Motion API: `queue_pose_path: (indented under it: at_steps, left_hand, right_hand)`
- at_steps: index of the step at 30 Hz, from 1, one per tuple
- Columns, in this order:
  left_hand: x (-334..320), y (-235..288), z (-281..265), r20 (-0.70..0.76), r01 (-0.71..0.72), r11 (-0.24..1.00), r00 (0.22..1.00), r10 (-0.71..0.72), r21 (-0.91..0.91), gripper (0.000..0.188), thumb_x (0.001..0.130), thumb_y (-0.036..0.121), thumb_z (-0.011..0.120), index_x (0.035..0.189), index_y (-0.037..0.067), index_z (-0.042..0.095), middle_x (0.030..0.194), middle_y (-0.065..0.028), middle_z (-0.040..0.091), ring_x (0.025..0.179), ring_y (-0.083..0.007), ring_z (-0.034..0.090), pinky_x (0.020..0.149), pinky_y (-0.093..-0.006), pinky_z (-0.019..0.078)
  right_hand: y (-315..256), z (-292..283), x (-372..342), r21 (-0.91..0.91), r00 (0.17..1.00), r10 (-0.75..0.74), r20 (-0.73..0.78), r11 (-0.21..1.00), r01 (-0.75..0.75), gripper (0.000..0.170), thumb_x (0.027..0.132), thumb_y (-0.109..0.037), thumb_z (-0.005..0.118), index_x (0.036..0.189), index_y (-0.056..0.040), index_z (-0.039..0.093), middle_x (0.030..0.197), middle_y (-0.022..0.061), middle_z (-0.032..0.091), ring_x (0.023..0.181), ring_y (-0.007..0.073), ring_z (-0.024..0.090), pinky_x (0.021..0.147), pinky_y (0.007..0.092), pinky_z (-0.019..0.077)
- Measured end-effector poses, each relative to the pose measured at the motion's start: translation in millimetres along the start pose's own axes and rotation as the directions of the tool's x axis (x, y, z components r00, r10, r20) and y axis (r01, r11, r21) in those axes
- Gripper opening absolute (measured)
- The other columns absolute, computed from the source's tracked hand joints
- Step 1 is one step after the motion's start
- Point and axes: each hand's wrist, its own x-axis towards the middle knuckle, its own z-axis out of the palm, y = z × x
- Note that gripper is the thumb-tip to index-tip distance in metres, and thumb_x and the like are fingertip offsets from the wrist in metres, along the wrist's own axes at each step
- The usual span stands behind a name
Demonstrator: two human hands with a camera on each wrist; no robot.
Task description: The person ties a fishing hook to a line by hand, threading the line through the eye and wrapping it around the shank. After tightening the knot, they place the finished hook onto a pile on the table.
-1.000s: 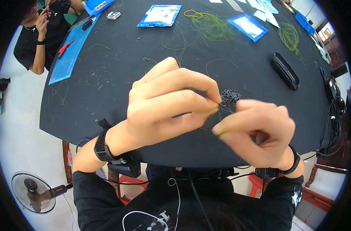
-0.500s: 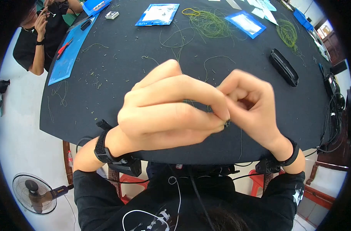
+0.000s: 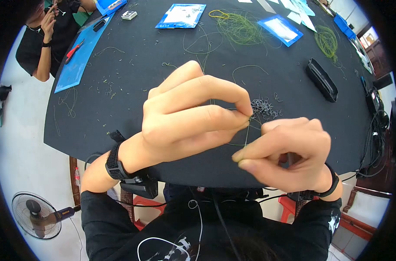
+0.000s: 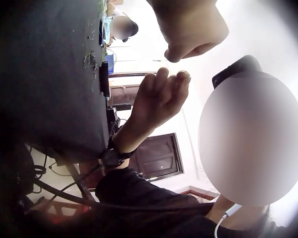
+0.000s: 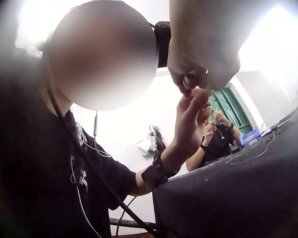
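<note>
My left hand (image 3: pixel 193 115) pinches a small dark fish hook (image 3: pixel 251 118) between thumb and fingertips, which cover most of it. A thin green fishing line (image 3: pixel 247 135) runs from that pinch down to my right hand (image 3: pixel 289 152). There the thumb and forefinger pinch the line, with the other fingers curled in. Just behind the two hands lies a pile of small dark fish hooks (image 3: pixel 265 108) on the black table (image 3: pixel 132 82). Both hands are held above the table in the right wrist view, the left hand (image 5: pixel 189 116) near the right hand (image 5: pixel 203 62).
Coils of green line (image 3: pixel 241 28) lie at the back beside blue-edged packets (image 3: pixel 181 16). A black open case (image 3: pixel 322 80) stands right. Red-handled pliers (image 3: pixel 74 51) rest on a blue strip (image 3: pixel 71 78) at left, where another person (image 3: pixel 43 39) sits. Line scraps are scattered about.
My right hand went up beside the left fingertips half a second ago, then came back down and right, drawing the line out. The left hand shifted slightly up, uncovering the hook pile again.
</note>
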Motion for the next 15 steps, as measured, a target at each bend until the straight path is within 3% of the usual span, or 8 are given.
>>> queue_pose_path:
  at_steps: [3,11,13,15]
  left_hand:
    - [1,0,1,0.009,-0.008,1.000,1.000,0.008,-0.001,0.025,0.054,0.001,0.074,0.077,0.008,0.065,0.086,-0.0075,0.065,0.056,-0.0112,0.036,0.048,-0.0221,0.0262]
    - [1,4,5,0.008,0.002,0.997,1.000,-0.001,-0.076,0.026,0.053,0.000,0.075,0.075,0.009,0.065,0.086,-0.0067,0.065,0.056,-0.0108,0.035,0.049,-0.0223,0.0252]
    - [1,5,5,-0.019,0.012,0.990,1.000,-0.014,-0.140,0.026,0.053,-0.002,0.075,0.072,0.010,0.062,0.084,-0.0050,0.065,0.056,-0.0097,0.034,0.049,-0.0223,0.0243]
    - [0,5,5,-0.030,0.023,0.984,0.999,-0.029,-0.177,0.027,0.053,-0.002,0.075,0.072,0.010,0.061,0.085,-0.0044,0.065,0.056,-0.0094,0.034,0.049,-0.0223,0.0240]
  right_hand:
    - [-6,-10,0,-0.039,0.999,0.039,-0.008,0.998,-0.040,0.009,0.071,0.006,0.062,0.079,0.0037,0.063,0.052,0.0050,0.055,0.042,0.0052,0.040,0.041,0.0201,0.0250]
    - [7,-13,2,-0.068,0.956,0.126,-0.264,0.986,-0.149,0.007,0.085,-0.004,0.056,0.088,0.0023,0.057,0.059,-0.0006,0.056,0.049,-0.0010,0.042,0.046,0.0149,0.0282]
    - [16,-7,1,-0.008,0.951,0.151,-0.271,0.987,-0.159,0.008,0.085,-0.004,0.057,0.088,0.0027,0.057,0.057,-0.0028,0.053,0.049,-0.0020,0.041,0.046,0.0143,0.0277]
    - [21,2,1,0.193,0.926,0.319,-0.203,0.940,-0.281,0.006,0.084,-0.002,0.057,0.086,0.0034,0.057,0.055,-0.0050,0.050,0.050,-0.0031,0.040,0.046,0.0146,0.0262]
